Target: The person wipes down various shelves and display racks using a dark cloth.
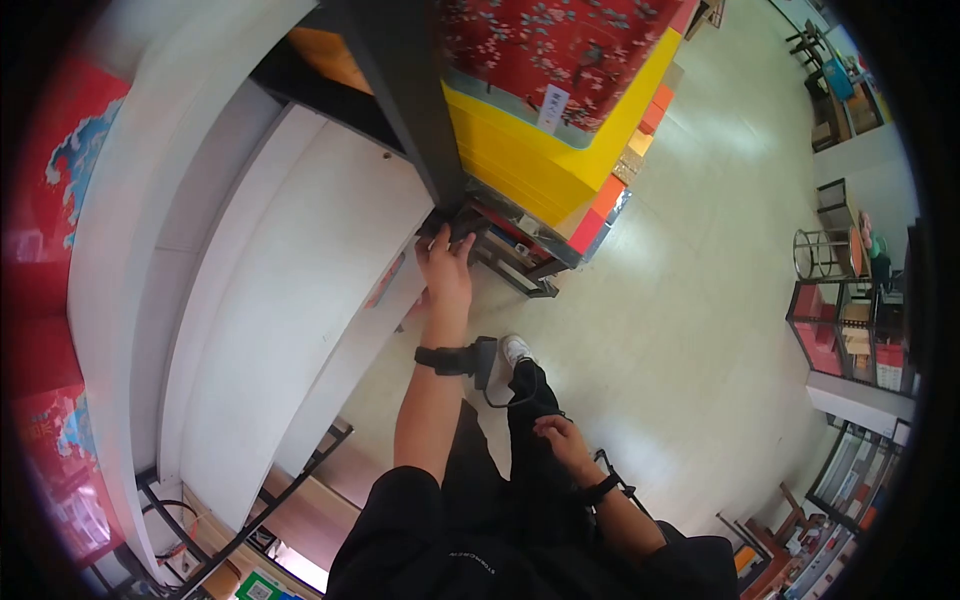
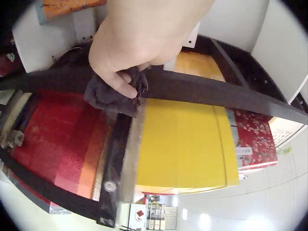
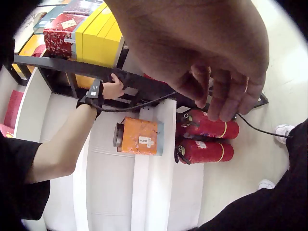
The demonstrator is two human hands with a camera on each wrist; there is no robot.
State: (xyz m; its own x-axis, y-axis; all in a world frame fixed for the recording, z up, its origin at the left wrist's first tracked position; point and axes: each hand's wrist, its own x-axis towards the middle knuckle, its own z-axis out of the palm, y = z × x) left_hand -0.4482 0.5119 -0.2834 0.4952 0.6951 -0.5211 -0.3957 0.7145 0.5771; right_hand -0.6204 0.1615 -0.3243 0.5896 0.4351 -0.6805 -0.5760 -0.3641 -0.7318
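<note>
In the left wrist view my left hand [image 2: 139, 43] grips a dark, crumpled cloth [image 2: 113, 98], fingers bent over it, against the black metal post [image 2: 192, 89] of a shelf rack. From the head view, that hand [image 1: 445, 270] is at the post [image 1: 400, 100], beside the stacked yellow boxes [image 1: 530, 160]. My right hand [image 1: 565, 445] hangs by my leg, away from the rack. In the right wrist view its fingers [image 3: 231, 91] are loosely curled with nothing seen in them.
White shelf boards [image 1: 290, 250] stand left of the post. A red floral box [image 1: 560, 60] tops the yellow ones. Red fire extinguishers [image 3: 207, 151] and an orange box [image 3: 139, 136] show in the right wrist view. A cable [image 3: 139, 106] runs from the left wrist camera.
</note>
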